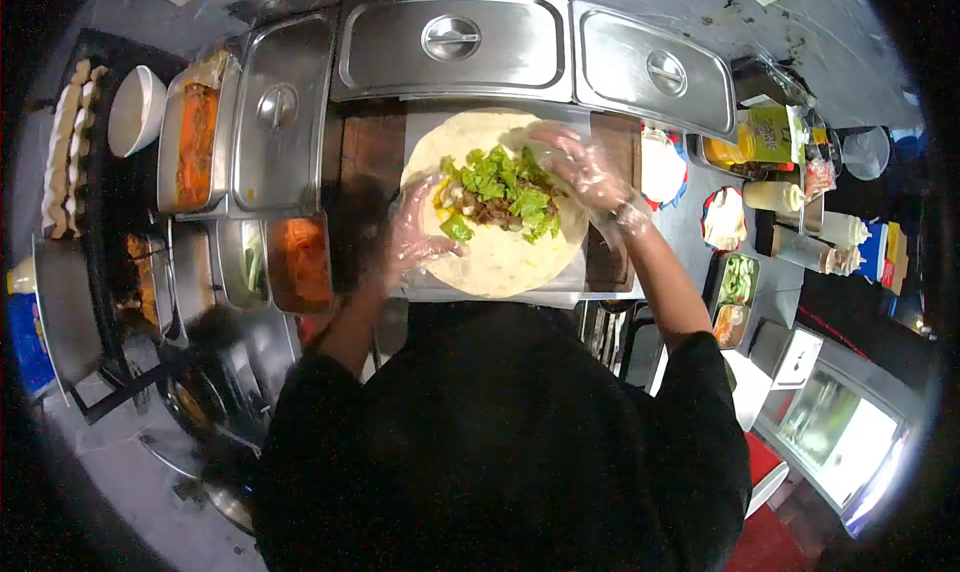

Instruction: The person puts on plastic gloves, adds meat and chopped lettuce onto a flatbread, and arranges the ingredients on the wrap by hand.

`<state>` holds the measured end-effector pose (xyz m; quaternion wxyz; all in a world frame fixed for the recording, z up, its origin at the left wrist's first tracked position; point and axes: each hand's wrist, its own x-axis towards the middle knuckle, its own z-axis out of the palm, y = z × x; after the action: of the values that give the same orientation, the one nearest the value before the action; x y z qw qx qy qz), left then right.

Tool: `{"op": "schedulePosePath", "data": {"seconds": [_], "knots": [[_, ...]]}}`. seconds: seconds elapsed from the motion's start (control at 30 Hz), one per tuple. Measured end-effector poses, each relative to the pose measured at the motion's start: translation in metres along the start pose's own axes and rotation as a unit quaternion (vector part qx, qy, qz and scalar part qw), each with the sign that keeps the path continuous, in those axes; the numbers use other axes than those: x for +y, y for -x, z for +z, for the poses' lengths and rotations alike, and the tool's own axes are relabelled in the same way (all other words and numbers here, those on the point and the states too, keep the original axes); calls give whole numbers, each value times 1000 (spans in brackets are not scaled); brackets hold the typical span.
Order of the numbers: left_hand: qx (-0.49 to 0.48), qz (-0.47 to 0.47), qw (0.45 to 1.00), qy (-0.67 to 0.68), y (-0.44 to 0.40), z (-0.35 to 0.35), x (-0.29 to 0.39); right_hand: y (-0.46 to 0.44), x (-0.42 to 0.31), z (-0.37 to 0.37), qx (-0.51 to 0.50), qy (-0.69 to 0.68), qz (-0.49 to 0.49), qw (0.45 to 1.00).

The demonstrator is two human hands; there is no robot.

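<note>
A large flour tortilla (490, 269) lies flat on white paper (560, 284) over a brown board. Chopped green lettuce (505, 177) and browned meat (490, 212) are heaped across its middle, with some yellow and white bits at the left of the heap. My left hand (418, 234), in a clear plastic glove, is at the tortilla's left edge with its fingers apart. At the upper right edge is my right hand (578, 167), gloved too, fingers stretched out beside the lettuce. Whether its fingertips touch the tortilla is hard to tell.
Lidded steel pans (390, 57) line the back. On the left stand a white bowl (138, 112), an orange-filled container (197, 142) and a pan of shredded orange food (302, 262). To the right are squeeze bottles (770, 195) and a tray of sliced green vegetables (738, 279).
</note>
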<state>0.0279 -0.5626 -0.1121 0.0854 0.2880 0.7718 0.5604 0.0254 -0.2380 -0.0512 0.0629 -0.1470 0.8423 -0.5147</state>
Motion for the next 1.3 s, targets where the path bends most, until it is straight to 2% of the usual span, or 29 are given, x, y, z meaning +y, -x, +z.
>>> {"op": "schedulePosePath", "data": {"seconds": [0.03, 0.07, 0.1, 0.17, 0.2, 0.3, 0.37, 0.43, 0.47, 0.53, 0.63, 0.7, 0.77, 0.83, 0.9, 1.0, 1.07, 1.13, 1.23, 1.3], "knots": [[54, -23, 998, 21, 11, 12, -5, -12, -4, 0, -33, 127, -82, 988], [107, -46, 992, 41, 21, 21, -11, -24, -9, 7, -55, 142, -47, 987], [110, -48, 992, 39, 26, 27, -5, -33, -7, 13, -57, 141, -48, 987], [109, -117, 965, -209, 32, 36, 11, -51, 11, 25, -153, 218, -136, 954], [111, -115, 959, -234, 26, 36, 34, -57, 22, 31, -166, 239, -182, 939], [102, -121, 951, -266, 35, 49, 15, -67, 34, 39, -185, 165, -132, 960], [119, -102, 952, -262, 36, 45, 18, -63, 29, 36, -163, 151, -167, 961], [96, -69, 960, -254, 32, 37, 23, -56, 18, 32, -79, 117, -106, 984], [99, -69, 960, -253, 32, 34, 26, -51, 12, 27, -48, 158, -107, 981], [133, -71, 973, -175, 30, 30, 39, -44, 2, 20, -25, 149, -85, 985], [116, -41, 980, -157, 10, 19, 77, -21, -21, 25, 37, 174, -28, 984], [111, -16, 978, -174, -11, 20, 94, -8, -23, 32, 102, 71, -61, 990], [105, 12, 976, -190, -25, 26, 92, 3, -40, 43, 112, 50, -44, 991], [75, 37, 962, -260, -38, 33, 87, 12, -46, 53, 134, 134, -24, 982], [52, 25, 970, -235, -41, 38, 85, 18, -39, 60, 143, 148, -45, 978], [71, -13, 984, -162, -41, 42, 70, 23, -37, 68, 167, 180, -57, 968], [63, 56, 975, -205, -42, 40, 64, 29, -42, 67, 175, 164, -65, 969], [56, 71, 973, -215, -44, 40, 69, 32, -54, 64, 183, 148, -76, 969], [48, 85, 972, -214, -45, 43, 66, 36, -64, 65, 192, 150, -50, 969], [43, 85, 974, -205, -46, 43, 64, 34, -58, 72, 209, 95, 26, 973]]}}
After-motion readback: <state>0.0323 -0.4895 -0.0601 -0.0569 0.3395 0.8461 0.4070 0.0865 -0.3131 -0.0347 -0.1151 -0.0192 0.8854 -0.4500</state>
